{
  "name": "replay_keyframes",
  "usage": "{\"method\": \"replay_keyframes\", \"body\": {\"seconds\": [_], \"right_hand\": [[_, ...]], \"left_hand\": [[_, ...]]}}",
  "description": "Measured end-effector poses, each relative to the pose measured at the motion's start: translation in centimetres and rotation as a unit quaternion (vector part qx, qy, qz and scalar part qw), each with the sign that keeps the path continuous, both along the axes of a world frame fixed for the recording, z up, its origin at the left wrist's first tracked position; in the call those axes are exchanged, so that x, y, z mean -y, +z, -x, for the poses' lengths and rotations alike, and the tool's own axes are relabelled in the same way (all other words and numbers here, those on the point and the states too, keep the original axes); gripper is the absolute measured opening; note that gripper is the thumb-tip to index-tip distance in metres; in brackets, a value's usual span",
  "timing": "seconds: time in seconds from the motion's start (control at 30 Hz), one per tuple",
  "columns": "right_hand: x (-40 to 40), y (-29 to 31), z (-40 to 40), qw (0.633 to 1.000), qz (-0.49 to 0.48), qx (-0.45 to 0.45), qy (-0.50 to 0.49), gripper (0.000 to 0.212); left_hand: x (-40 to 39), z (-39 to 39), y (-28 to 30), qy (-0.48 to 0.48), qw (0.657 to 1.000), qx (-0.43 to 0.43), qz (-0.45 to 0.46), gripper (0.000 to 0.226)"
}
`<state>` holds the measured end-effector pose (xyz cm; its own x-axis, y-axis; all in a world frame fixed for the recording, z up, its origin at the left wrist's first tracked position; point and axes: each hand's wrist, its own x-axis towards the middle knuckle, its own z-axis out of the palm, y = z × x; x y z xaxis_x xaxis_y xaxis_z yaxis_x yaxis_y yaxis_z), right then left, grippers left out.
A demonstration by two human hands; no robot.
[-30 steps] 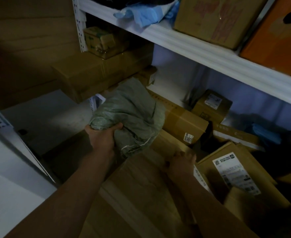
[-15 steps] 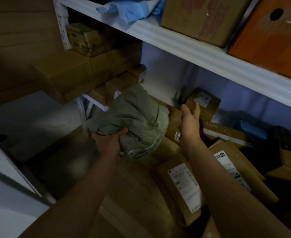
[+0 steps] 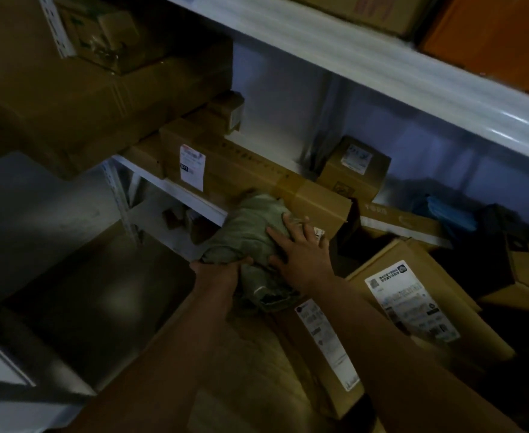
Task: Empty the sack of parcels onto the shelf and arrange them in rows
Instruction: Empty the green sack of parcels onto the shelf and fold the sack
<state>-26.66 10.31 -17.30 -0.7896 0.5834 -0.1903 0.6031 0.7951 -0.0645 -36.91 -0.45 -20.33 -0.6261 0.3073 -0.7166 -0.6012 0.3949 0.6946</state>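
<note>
Just 2 hands (image 3: 222, 271) (image 3: 300, 248), 1 sack (image 3: 244, 226)

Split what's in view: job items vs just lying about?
Job: green sack, gripped by left hand, right hand flat on it; labelled parcels on the shelf.
Lying about: orange box on upper shelf; blue bag.

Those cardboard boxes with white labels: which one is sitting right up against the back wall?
The small squarish box at the back, its white label facing up. The other labelled boxes lie nearer the person, like the long one under the right forearm.
</note>
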Motion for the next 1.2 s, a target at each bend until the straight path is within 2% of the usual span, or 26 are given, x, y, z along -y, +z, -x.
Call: {"method": "replay_keyframes", "body": {"seconds": [0.03,0.07,0.1,0.13,0.17,0.2,0.23,0.27,0.33,0.4,0.47,0.53,0.67,0.77,0.9,1.03,1.2], "right_hand": [[-0.2,-0.3,0.1,1.000,-0.002,0.022,0.002,0.063],[-0.4,-0.5,0.4,0.999,-0.002,0.040,0.004,0.063],[-0.4,-0.6,0.7,0.999,-0.001,0.052,0.008,0.063],[-0.5,-0.7,1.1,0.998,-0.001,0.057,0.011,0.063],[-0.6,-0.7,1.4,0.998,-0.002,0.060,0.013,0.063],[-0.7,-0.6,1.7,0.998,-0.004,0.064,0.013,0.063],[-0.9,-0.6,1.9,0.997,-0.005,0.072,0.012,0.064],[-1.2,-0.5,2.0,0.997,-0.007,0.081,0.010,0.064],[-1.5,-0.6,2.0,0.995,-0.011,0.098,0.008,0.062],[-1.7,-1.0,2.1,0.994,-0.010,0.108,0.018,0.063],[-2.1,-1.6,2.2,0.993,0.009,0.112,0.036,0.069],[-2.9,-2.0,2.1,0.992,0.039,0.111,0.053,0.074],[-4.3,-3.6,1.6,0.988,0.065,0.122,0.062,0.084],[-5.1,-4.8,1.6,0.984,0.081,0.146,0.066,0.090],[-5.5,-5.1,2.2,0.980,0.070,0.171,0.071,0.098],[-4.5,-5.9,2.5,0.971,0.096,0.213,0.044,0.103],[-4.3,-6.9,3.4,0.972,0.106,0.210,0.018,0.102]], "left_hand": [[0.3,0.3,-0.2,-0.056,0.996,-0.034,0.063,0.124],[0.7,0.5,-0.5,-0.115,0.977,-0.105,0.147,0.131],[1.0,0.7,-0.9,-0.154,0.939,-0.222,0.210,0.131],[1.2,0.7,-1.2,-0.195,0.882,-0.361,0.230,0.125],[1.1,0.8,-1.2,-0.246,0.815,-0.482,0.205,0.112],[1.1,0.9,-0.6,-0.317,0.757,-0.549,0.158,0.096],[0.9,0.9,0.0,-0.389,0.729,-0.552,0.115,0.084],[0.6,1.1,0.3,-0.460,0.716,-0.516,0.098,0.081],[0.1,1.9,0.1,-0.561,0.690,-0.442,0.118,0.093],[-0.1,2.9,-0.4,-0.612,0.635,-0.448,0.146,0.107],[-0.2,4.0,-1.0,-0.620,0.601,-0.476,0.166,0.114],[-0.6,4.3,-1.5,-0.613,0.584,-0.496,0.192,0.120],[-1.4,2.6,-3.2,-0.587,0.591,-0.506,0.224,0.133],[-1.7,1.8,-4.5,-0.576,0.605,-0.510,0.205,0.132],[-2.0,1.6,-5.4,-0.586,0.598,-0.511,0.191,0.132],[-2.0,0.8,-6.4,-0.575,0.593,-0.513,0.233,0.135],[-2.6,1.2,-8.0,-0.562,0.616,-0.498,0.236,0.137]]}}
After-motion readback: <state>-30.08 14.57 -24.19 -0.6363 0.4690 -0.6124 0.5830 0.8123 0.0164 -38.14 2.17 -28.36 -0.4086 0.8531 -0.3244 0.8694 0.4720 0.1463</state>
